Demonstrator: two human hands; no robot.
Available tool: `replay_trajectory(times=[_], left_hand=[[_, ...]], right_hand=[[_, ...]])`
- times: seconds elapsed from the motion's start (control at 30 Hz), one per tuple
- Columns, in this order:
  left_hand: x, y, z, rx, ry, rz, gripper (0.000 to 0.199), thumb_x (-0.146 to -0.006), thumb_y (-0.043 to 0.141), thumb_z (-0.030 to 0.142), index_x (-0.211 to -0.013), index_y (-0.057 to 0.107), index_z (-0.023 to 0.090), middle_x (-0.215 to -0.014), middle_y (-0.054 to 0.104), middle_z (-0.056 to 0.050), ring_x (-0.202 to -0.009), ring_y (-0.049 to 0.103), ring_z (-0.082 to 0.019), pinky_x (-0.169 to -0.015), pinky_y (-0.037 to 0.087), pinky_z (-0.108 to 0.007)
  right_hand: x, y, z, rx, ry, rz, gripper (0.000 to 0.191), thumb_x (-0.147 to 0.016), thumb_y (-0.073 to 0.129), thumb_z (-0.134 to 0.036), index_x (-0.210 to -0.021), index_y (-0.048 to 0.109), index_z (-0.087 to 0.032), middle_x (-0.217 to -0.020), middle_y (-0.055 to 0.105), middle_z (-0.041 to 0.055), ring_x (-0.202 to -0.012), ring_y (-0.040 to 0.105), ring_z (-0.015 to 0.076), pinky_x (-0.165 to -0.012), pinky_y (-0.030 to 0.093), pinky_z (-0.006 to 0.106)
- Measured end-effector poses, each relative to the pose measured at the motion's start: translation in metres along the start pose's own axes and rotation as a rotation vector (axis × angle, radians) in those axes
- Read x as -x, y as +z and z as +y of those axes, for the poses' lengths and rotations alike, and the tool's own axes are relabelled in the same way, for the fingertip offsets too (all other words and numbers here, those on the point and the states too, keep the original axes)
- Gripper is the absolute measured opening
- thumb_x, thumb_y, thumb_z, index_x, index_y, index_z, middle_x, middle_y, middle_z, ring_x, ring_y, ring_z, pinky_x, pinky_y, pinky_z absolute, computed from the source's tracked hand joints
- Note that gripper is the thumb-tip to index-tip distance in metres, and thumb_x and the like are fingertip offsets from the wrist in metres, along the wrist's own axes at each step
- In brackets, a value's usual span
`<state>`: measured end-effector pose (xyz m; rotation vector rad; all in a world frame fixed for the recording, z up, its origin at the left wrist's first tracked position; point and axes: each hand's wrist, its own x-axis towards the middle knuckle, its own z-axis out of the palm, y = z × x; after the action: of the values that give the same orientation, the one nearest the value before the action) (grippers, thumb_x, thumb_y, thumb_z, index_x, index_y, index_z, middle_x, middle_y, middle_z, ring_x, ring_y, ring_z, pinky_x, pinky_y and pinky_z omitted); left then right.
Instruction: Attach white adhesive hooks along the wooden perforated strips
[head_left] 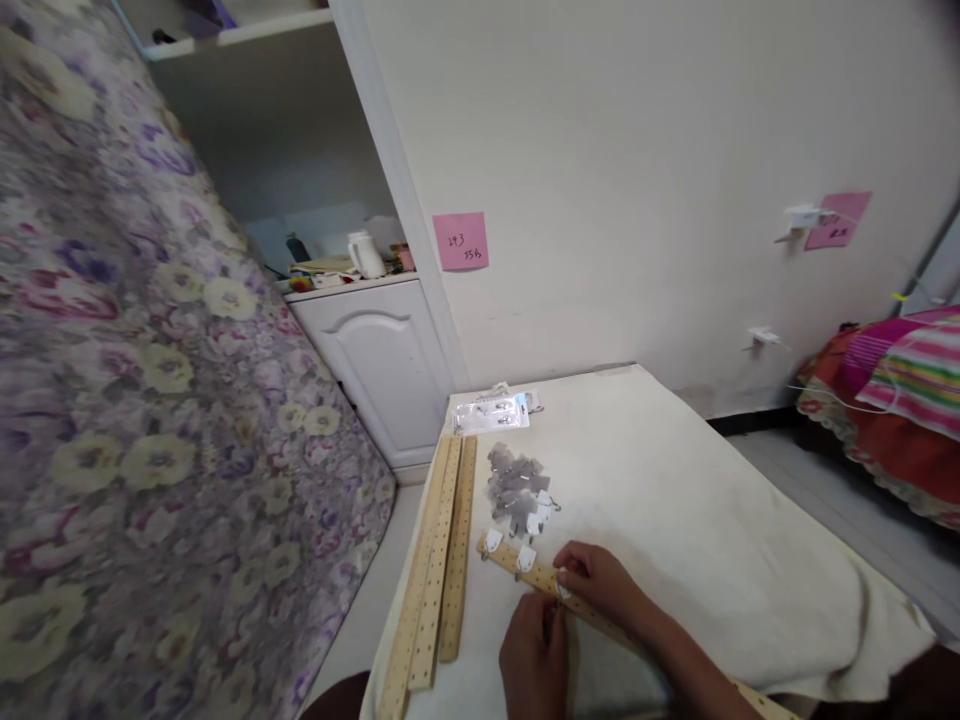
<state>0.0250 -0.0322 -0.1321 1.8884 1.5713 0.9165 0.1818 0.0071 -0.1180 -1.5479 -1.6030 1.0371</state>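
Observation:
A perforated wooden strip [544, 578] lies slantwise on the cloth near the front, with white tags on metal hooks [525, 560] at its far left end. My left hand [534, 645] is closed at the strip's near edge, its fingertips at a small white tag and hook [562, 590]. Just right of that tag, my right hand [596, 578] pinches at it from above the strip. The fingertips hide most of the tag. Beyond the strip sits a pile of greyish translucent packets [514, 482], with loose white hooked tags [538, 515] beside it.
More perforated wooden strips [437, 560] lie lengthwise along the table's left side. Clear plastic packaging [491, 412] rests at the far left corner of the cloth-covered table [645, 460]. A floral curtain [172, 400] hangs at left, and a bed [892, 390] stands at right.

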Motion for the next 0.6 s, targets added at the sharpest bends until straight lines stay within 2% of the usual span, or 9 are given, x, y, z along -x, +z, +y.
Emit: replay_trajectory(times=[0.37, 0.6], left_hand=[[0.001, 0.0, -0.001, 0.04, -0.011, -0.03, 0.019, -0.087, 0.047, 0.033, -0.09, 0.061, 0.021, -0.081, 0.063, -0.002, -0.075, 0.058, -0.019, -0.07, 0.042, -0.028], [0.001, 0.001, -0.003, 0.027, -0.004, -0.017, 0.017, -0.086, 0.048, 0.031, -0.088, 0.061, 0.02, -0.079, 0.062, -0.002, -0.073, 0.056, -0.018, -0.068, 0.041, -0.028]], right_hand=[[0.008, -0.011, -0.001, -0.077, -0.03, 0.03, 0.016, -0.077, 0.053, -0.027, -0.078, 0.064, -0.016, -0.068, 0.062, 0.0006, -0.065, 0.055, 0.0147, -0.06, 0.039, 0.023], [0.034, -0.025, 0.014, 0.03, 0.042, 0.085, 0.014, -0.069, 0.06, -0.027, -0.08, 0.06, -0.017, -0.072, 0.058, -0.0003, -0.069, 0.054, 0.0156, -0.063, 0.04, 0.024]])
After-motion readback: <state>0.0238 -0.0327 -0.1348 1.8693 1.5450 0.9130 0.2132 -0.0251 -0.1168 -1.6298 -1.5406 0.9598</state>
